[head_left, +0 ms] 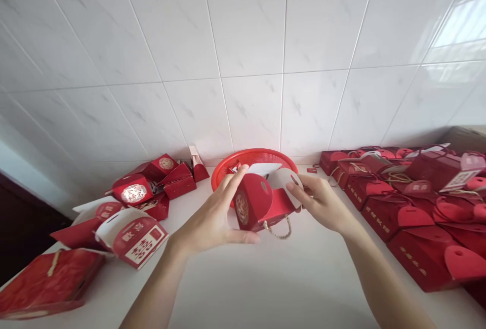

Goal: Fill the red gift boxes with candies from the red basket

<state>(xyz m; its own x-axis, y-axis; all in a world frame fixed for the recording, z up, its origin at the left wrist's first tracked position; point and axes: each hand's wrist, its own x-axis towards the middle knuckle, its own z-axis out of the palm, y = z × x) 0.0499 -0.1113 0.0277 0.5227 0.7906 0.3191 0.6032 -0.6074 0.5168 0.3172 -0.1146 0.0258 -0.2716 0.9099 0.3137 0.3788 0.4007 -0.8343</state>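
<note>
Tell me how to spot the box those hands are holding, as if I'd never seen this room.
Find the round red basket against the white tiled wall. Just in front, the left hand and right hand grip a red gift box. Unlike the boxes heaped either side, its twine handle dangles in the air.

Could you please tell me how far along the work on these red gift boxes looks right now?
Many red gift boxes sit closed in rows on the right, looking done. In hand, the left hand and right hand hold a rope-handled box, not yet closed. Left to do: the unfolded boxes on the left.
</note>
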